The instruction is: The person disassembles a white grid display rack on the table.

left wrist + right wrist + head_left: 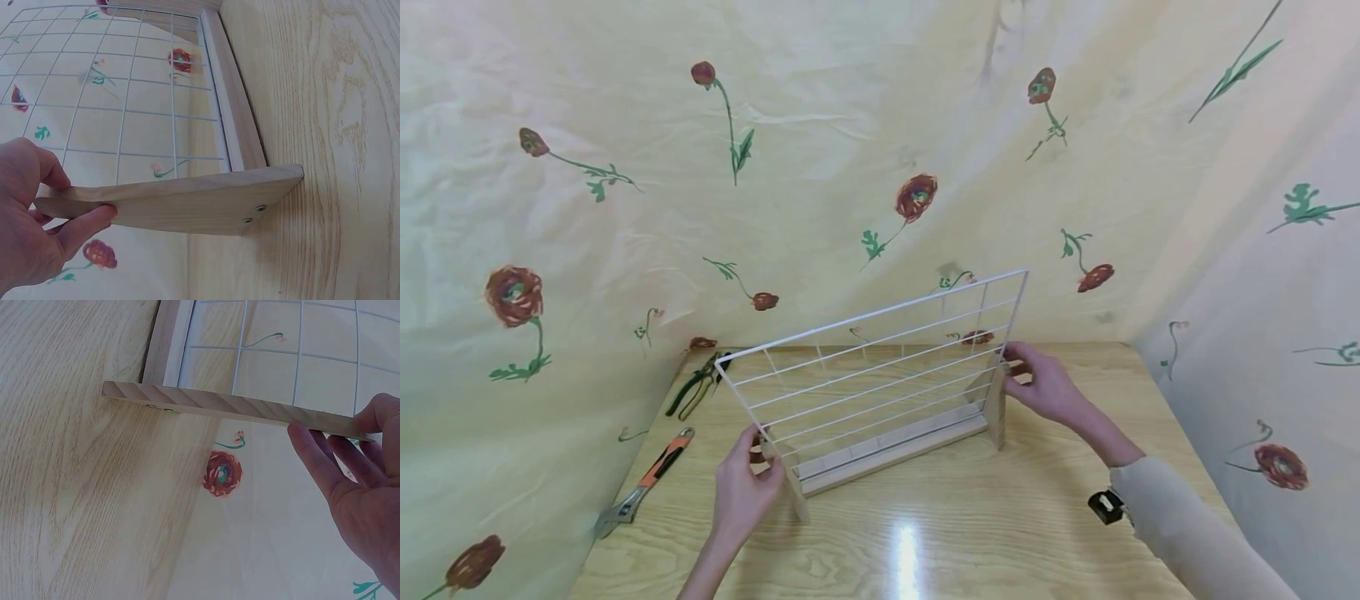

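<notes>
A rack stands on the table with a white wire grid (880,313) leaning between two wooden side panels. A wooden crossbar (895,457) joins the panels low down. My left hand (747,487) pinches the upper end of the left side panel (187,203), thumb on one face and fingers on the other. Two screw heads (260,208) show near that panel's lower end. On the other side, my right hand (1048,385) grips the upper end of the right side panel (237,407) between thumb and fingers. The grid's lower edge runs along the crossbar.
Pliers (698,387) with dark handles lie at the table's back left corner. Nearer along the left edge is an adjustable wrench (651,479) with an orange and black handle. Flower-patterned cloth (820,208) hangs behind and at both sides of the wood-grain table (1000,533).
</notes>
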A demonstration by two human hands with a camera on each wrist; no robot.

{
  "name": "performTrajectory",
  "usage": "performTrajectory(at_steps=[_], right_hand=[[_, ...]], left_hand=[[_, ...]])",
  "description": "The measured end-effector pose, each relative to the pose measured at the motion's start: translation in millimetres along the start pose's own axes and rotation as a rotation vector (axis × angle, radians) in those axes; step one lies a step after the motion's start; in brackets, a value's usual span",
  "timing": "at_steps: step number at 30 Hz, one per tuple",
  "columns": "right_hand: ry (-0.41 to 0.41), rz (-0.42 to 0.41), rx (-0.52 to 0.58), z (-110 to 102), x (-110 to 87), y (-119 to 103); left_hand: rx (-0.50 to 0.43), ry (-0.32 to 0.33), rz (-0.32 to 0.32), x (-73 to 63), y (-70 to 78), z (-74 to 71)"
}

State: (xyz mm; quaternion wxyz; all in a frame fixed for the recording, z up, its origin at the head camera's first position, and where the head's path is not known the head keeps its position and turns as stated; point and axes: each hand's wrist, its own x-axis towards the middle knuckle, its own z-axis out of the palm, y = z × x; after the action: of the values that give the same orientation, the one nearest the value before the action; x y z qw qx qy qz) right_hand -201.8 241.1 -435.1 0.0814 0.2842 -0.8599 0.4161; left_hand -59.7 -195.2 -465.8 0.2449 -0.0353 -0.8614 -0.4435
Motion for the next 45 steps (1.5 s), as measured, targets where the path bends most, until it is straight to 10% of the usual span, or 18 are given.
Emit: performTrajectory(at_steps=[45], right_hand=[[-0.045,-0.029,0.027,28.3,23.1,-15.2]], left_hand=[[0.078,0.043,-0.096,-14.6,-1.1,-28.1]])
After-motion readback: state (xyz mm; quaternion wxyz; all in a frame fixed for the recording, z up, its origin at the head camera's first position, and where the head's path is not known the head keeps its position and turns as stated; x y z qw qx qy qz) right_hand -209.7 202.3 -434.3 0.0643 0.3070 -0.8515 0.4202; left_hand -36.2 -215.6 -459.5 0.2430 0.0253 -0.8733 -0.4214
